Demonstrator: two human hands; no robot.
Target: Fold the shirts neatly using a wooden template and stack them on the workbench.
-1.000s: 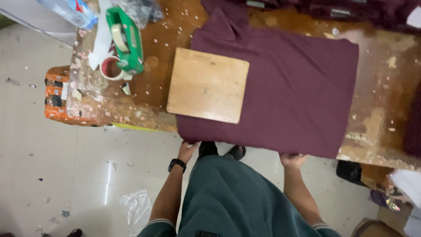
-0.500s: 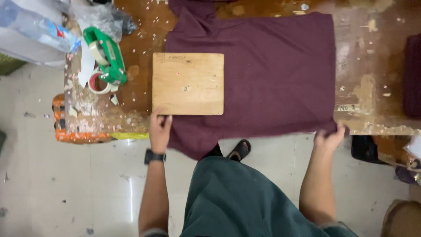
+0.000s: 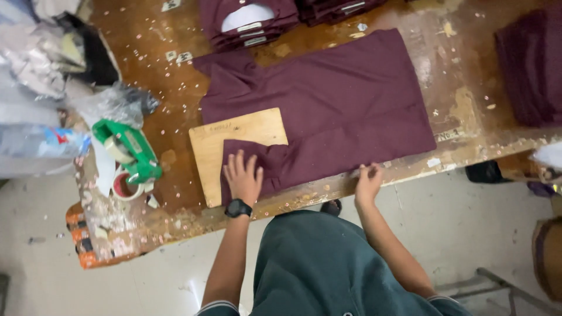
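A maroon shirt point(image 3: 328, 111) lies spread on the worn wooden table point(image 3: 462, 111). A square wooden board point(image 3: 234, 131) rests on the shirt's left part. The shirt's lower hem is folded up over the board. My left hand point(image 3: 242, 177), with a black watch at the wrist, lies flat with fingers spread on that folded flap. My right hand point(image 3: 369, 182) rests at the shirt's lower edge near the table's front rim, its fingers curled on the cloth.
A green tape dispenser point(image 3: 130, 151) and a tape roll point(image 3: 122, 186) sit left of the board. Clear plastic bags point(image 3: 52, 70) pile at the far left. Folded maroon shirts point(image 3: 249, 20) are stacked at the back, another pile point(image 3: 530, 70) at right.
The shirt's bottom hem, which hung over the table edge, is now folded up over the board. My left hand moved onto the flap; my right hand moved left along the edge.
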